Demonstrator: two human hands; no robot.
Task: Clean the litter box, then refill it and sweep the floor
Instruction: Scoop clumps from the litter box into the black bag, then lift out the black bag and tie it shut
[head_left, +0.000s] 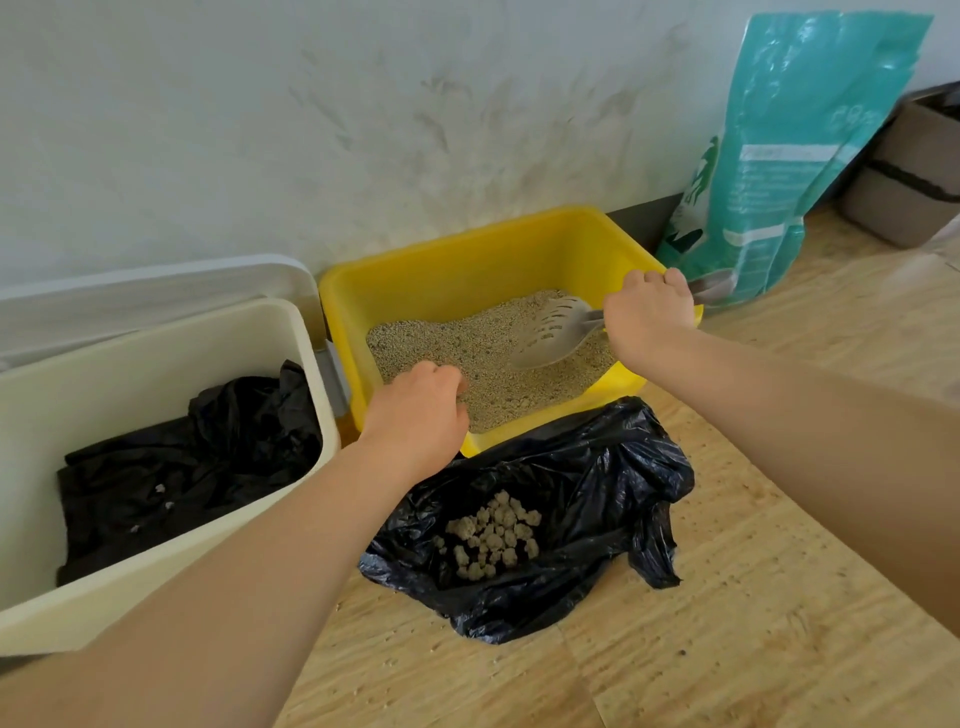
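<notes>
Right hand (649, 306): my fingers clamped on the scoop (553, 332) handle; blade in the litter (467, 358)
Left hand (415, 415): fingers curled over the yellow litter box (467, 260) front rim

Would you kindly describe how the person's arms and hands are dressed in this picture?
Both forearms are bare, with no sleeves in view. The left hand and right hand wear no gloves, and no watch, bracelet or ring is visible on either.
</notes>
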